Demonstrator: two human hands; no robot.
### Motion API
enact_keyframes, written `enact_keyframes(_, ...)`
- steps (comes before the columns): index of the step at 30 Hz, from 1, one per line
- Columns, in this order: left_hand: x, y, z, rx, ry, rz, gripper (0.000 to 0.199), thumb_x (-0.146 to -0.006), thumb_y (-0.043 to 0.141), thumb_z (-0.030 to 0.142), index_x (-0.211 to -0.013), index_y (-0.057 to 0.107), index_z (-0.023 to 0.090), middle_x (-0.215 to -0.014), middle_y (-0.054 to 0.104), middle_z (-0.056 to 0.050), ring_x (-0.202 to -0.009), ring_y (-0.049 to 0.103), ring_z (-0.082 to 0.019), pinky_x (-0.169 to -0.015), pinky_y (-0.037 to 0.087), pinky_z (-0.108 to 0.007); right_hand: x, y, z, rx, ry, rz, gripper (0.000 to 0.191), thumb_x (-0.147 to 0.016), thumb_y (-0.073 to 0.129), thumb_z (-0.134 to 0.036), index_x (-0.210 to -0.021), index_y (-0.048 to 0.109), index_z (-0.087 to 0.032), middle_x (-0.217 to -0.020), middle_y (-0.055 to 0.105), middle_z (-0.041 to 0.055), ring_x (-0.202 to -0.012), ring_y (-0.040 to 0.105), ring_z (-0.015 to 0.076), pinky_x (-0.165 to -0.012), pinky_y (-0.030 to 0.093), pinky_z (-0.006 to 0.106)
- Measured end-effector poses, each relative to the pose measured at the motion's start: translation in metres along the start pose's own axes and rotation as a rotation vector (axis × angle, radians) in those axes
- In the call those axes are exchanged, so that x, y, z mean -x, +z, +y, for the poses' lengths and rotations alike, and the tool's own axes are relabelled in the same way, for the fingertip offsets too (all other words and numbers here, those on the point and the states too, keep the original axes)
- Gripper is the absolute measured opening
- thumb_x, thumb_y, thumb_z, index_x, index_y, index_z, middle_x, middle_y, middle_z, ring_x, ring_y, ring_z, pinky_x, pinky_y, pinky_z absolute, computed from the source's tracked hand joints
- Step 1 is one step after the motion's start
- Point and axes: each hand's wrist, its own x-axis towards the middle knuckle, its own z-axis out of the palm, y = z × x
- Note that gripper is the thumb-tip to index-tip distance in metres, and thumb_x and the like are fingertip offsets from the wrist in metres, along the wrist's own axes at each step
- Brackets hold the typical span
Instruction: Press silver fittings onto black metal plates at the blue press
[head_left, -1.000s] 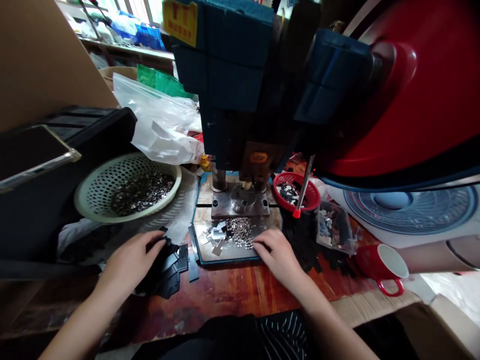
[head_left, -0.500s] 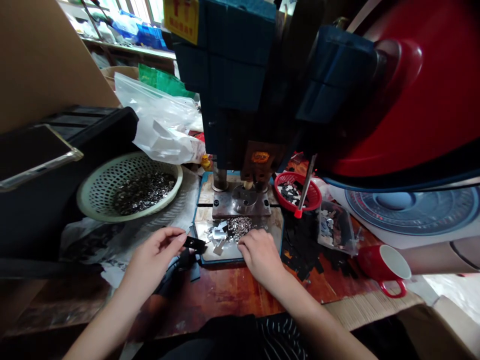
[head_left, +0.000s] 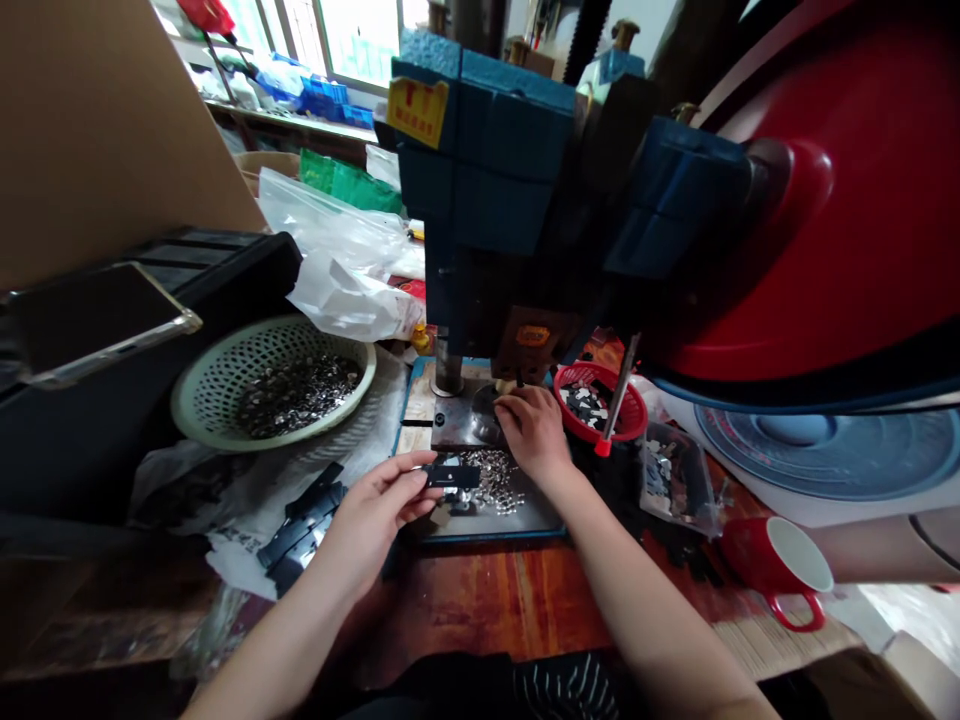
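Observation:
Between thumb and fingers, my left hand (head_left: 384, 500) pinches a flat black strip (head_left: 456, 476) with small holes, held level over the front of the press bed. My right hand (head_left: 536, 428) is at the round steel die (head_left: 486, 415) under the press head, fingers drawn together. Whatever its fingertips hold, if anything, is hidden. Small shiny metal pieces (head_left: 496, 482) lie heaped on the press bed (head_left: 529, 522), just below my right hand and beside the strip. The blue bench press (head_left: 487, 150) rises above both hands.
A pale green basket (head_left: 199, 400) of metal pieces stands left, near stacked black strips (head_left: 304, 525). On the right are a red basket (head_left: 641, 415), a clear plastic box (head_left: 701, 500) and a red mug (head_left: 754, 555). The large red wheel (head_left: 840, 230) overhangs that side.
My right hand has moved from the heap of pieces up to the die. My left hand has carried the black strip right, over the bed. The camera view has tilted up slightly.

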Motion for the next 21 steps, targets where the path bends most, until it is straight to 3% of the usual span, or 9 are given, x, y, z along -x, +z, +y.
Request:
enact_keyframes(6,0.001,0.007,0.005,0.041,-0.012,-0.015,0.037,-0.067,0.071,0.028,-0.102,0.067,0.016,-0.086,0.07,-0.004,-0.077,0.068,-0.017,-0.067,0.054,-0.024,0.02,-0.003,0.004,0.055,-0.068,-0.031,0.027,-0.091,0.053,-0.035,-0.115,0.063,-0.029,-0.127,0.057,0.0048,-0.126,0.041,0.0261,-0.109,0.02,0.054)
enact_keyframes(10,0.001,0.007,0.005,0.07,-0.033,-0.029,0.038,-0.068,0.071,0.026,-0.104,0.066,0.017,-0.084,0.069,-0.003,-0.076,0.068,-0.014,-0.067,0.053,-0.02,0.027,-0.007,0.001,-0.012,-0.054,-0.035,0.034,-0.089,0.055,-0.034,-0.122,0.059,-0.026,-0.133,0.053,0.0068,-0.129,0.039,0.0279,-0.108,0.025,0.054)
enact_keyframes(12,0.001,0.006,0.004,0.081,-0.036,-0.036,0.038,-0.069,0.071,0.026,-0.105,0.066,0.017,-0.085,0.069,-0.002,-0.076,0.067,-0.013,-0.067,0.052,-0.02,0.032,-0.011,-0.007,-0.113,0.008,-0.007,0.034,-0.088,0.054,-0.033,-0.12,0.06,-0.023,-0.127,0.057,0.0095,-0.122,0.045,0.0278,-0.104,0.033,0.05)
enact_keyframes(14,0.0,0.006,0.003,0.089,-0.032,-0.036,0.039,-0.068,0.071,0.026,-0.106,0.065,0.018,-0.089,0.069,-0.002,-0.076,0.067,-0.013,-0.067,0.052,-0.02,0.039,-0.016,-0.019,-0.301,0.147,-0.035,0.033,-0.089,0.05,-0.035,-0.116,0.063,-0.022,-0.106,0.066,0.0099,-0.103,0.057,0.025,-0.093,0.043,0.043)
enact_keyframes(17,0.0,0.007,-0.001,0.083,-0.021,-0.04,0.038,-0.067,0.072,0.025,-0.104,0.065,0.018,-0.09,0.068,-0.002,-0.076,0.067,-0.014,-0.068,0.052,-0.023,0.052,-0.019,-0.04,-0.781,0.382,-0.297,0.037,-0.09,0.046,-0.044,-0.113,0.064,-0.02,-0.064,0.065,0.0015,-0.064,0.061,0.0176,-0.068,0.05,0.032)
enact_keyframes(19,0.0,0.009,-0.003,0.064,0.008,-0.059,0.031,-0.066,0.072,0.024,-0.097,0.067,0.018,-0.087,0.069,-0.002,-0.077,0.066,-0.015,-0.07,0.052,-0.025,0.058,-0.02,-0.051,-1.08,0.477,-0.437,0.04,-0.087,0.05,-0.05,-0.108,0.066,-0.019,-0.058,0.063,-0.0009,-0.056,0.059,0.0144,-0.061,0.048,0.028)
enact_keyframes(21,0.0,0.011,-0.004,0.039,0.058,-0.083,0.021,-0.066,0.071,0.023,-0.086,0.068,0.017,-0.088,0.071,-0.003,-0.082,0.066,-0.017,-0.076,0.051,-0.027,0.062,-0.021,-0.057,-1.255,0.543,-0.431,0.039,-0.082,0.057,-0.052,-0.1,0.068,-0.02,-0.068,0.068,0.0012,-0.062,0.061,0.0139,-0.064,0.049,0.028)
